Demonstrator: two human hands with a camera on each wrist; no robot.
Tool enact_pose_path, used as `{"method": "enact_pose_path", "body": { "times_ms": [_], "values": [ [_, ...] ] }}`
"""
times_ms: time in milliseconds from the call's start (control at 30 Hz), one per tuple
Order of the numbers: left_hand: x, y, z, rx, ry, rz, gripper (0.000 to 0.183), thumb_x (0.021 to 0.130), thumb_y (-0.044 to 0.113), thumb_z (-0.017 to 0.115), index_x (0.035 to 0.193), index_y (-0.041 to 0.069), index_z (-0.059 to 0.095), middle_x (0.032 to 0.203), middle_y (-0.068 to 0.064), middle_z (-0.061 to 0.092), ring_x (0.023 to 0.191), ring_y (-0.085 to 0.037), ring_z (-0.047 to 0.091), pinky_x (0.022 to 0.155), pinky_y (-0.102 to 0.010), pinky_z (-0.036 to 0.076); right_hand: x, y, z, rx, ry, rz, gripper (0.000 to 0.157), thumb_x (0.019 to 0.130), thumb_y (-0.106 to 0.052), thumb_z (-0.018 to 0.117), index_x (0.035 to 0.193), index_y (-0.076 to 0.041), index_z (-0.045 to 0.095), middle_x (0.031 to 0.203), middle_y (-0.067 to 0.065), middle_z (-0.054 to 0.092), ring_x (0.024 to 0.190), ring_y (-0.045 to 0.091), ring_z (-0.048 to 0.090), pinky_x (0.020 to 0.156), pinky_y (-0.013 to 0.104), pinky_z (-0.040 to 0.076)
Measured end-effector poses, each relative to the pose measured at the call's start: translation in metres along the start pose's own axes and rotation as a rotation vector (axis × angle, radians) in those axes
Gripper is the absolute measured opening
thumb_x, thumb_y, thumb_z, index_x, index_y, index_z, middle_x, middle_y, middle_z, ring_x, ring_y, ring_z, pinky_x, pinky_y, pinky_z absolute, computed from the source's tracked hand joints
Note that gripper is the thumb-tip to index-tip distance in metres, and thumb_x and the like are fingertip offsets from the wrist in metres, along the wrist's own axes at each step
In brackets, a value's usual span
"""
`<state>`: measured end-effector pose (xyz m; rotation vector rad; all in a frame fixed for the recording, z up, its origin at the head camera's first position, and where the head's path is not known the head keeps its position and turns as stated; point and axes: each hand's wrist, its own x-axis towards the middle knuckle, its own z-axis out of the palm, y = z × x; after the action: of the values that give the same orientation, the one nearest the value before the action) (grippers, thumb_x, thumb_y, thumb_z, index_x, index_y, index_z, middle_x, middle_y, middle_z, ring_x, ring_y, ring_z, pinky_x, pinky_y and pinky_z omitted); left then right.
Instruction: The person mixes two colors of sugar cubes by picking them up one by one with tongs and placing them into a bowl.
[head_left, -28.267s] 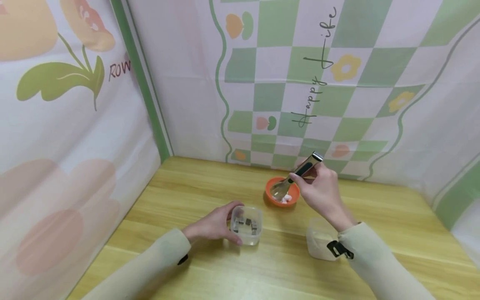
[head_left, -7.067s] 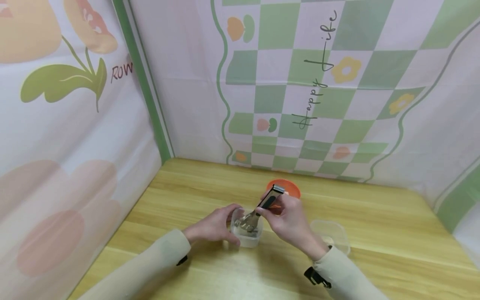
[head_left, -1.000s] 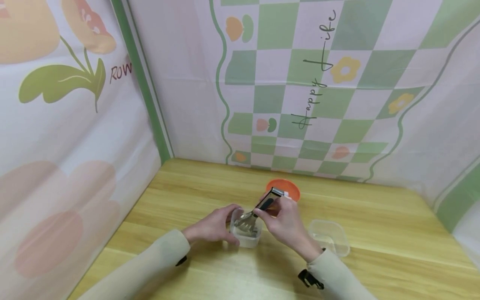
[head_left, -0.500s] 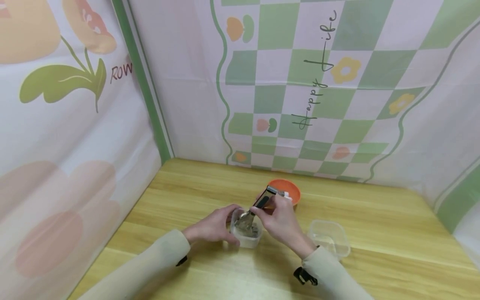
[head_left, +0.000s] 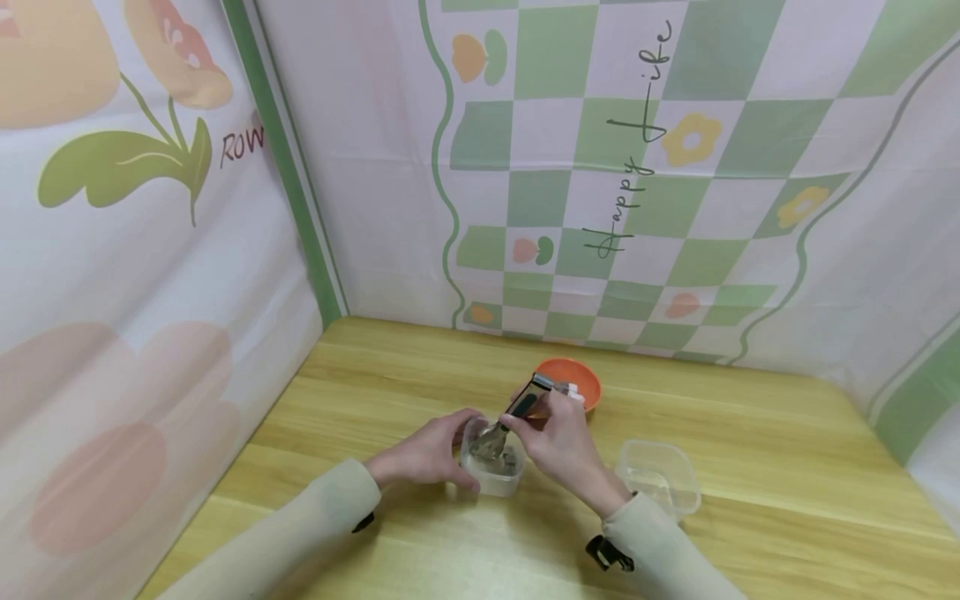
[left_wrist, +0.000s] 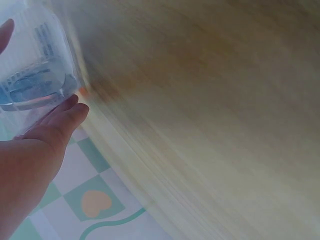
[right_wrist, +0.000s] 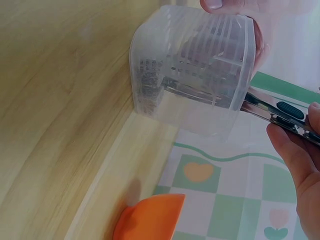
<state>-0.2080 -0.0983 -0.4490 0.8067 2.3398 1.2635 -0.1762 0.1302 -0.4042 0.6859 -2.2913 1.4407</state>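
Note:
My left hand (head_left: 423, 450) holds a small clear plastic container (head_left: 497, 485) from its left side, fingers at the back and thumb at the front. Dark pieces lie at its bottom, partly hidden. My right hand (head_left: 562, 442) grips metal tongs (head_left: 519, 407) with black pads, pinched between thumb and fingers. The tongs slant down into the container, their ends among the pieces; whether they hold one I cannot tell. In the right wrist view the container (right_wrist: 200, 117) surrounds the tong ends. Behind the right hand stands an orange bowl (head_left: 590, 385) with white pieces in it, partly covered.
A second clear container (head_left: 671, 467) stands on the wooden table (head_left: 375, 375) to the right, beside the right forearm. A checkered cloth wall (head_left: 540, 196) rises at the table's back edge, and a floral cloth (head_left: 150, 275) hangs at the left.
From over the orange bowl 28 seconds ago, the right hand has brought the tongs into the container. Over the last second they shifted slightly left inside it. The left hand keeps its hold.

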Motion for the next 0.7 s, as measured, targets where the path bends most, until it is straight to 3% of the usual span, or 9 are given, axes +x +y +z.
{"method": "enact_pose_path", "body": {
  "times_ms": [467,700],
  "values": [
    [0.0,0.0,0.0,-0.015,-0.001,0.004,0.09,0.074,0.009,0.097,0.149,0.008,0.049,0.147,-0.008,0.058,0.137,-0.028,0.055,0.115,-0.04,0.044,-0.003,-0.011,-0.019,0.024,0.07,-0.149,0.025,0.083,0.009,0.085,0.097,-0.005,0.069,0.088,0.003,0.072,0.075,0.019,0.075,0.063,0.026,0.062],
    [-0.001,0.001,0.001,-0.053,-0.002,-0.006,0.088,0.072,0.005,0.097,0.147,0.013,0.051,0.143,-0.005,0.061,0.137,-0.028,0.055,0.116,-0.043,0.044,0.0,-0.028,-0.035,0.08,0.108,-0.161,0.026,0.081,0.014,0.084,0.098,0.0,0.07,0.092,0.008,0.075,0.08,0.018,0.075,0.068,0.028,0.064]
  ]
}}
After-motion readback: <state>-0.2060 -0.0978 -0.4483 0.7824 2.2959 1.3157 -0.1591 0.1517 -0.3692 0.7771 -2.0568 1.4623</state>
